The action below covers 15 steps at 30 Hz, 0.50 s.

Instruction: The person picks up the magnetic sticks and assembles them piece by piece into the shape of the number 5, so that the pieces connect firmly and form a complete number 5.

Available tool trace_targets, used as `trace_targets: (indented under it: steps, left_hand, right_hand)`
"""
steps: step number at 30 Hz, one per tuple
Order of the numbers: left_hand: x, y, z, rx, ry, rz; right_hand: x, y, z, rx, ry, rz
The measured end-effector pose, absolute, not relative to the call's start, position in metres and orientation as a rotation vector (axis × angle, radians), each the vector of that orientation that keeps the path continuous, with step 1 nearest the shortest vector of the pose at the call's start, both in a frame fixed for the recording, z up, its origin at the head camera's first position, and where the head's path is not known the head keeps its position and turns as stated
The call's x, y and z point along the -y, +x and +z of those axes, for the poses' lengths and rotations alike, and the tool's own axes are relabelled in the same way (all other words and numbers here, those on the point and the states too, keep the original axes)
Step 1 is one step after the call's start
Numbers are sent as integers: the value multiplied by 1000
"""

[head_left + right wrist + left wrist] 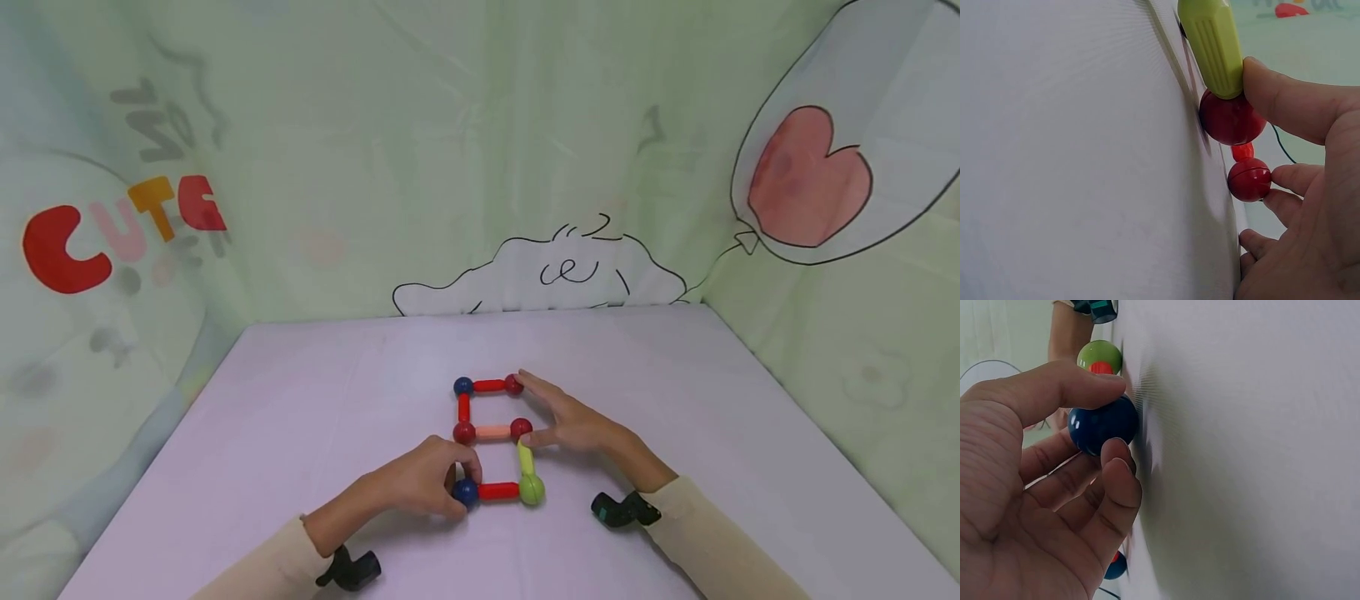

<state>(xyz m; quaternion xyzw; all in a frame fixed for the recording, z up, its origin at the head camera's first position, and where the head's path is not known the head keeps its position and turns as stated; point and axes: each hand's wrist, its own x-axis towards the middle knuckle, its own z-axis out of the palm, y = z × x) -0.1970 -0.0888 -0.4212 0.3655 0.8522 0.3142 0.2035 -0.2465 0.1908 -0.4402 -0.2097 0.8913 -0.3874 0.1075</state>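
Observation:
Balls and rods of a magnetic building toy lie joined in an angular figure on the table. My left hand (429, 479) holds the near-left blue ball (1102, 427) between thumb and curled fingers. From that ball a red rod (498, 492) runs to a green ball (532, 489), and a yellow-green rod (1213, 50) leads on to the middle-right red ball (1233, 119). My right hand (581, 423) spreads along the right side, its thumb at this red ball and fingertips touching the far-right red ball (1249, 179).
A salmon rod (492, 432) joins the middle-right ball to another red ball (464, 433). Farther back are an upright red rod (464, 408), a far blue ball (463, 386) and a far red rod (490, 385). A printed curtain (337, 167) hangs behind the pale table (315, 383).

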Motion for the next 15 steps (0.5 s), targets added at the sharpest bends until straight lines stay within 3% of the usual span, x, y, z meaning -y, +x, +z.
trace_targets:
  steps: [15]
  left_hand:
    - [104, -201, -422, -2345, 976, 948]
  right_hand:
    - [-203, -239, -436, -2736, -689, -969]
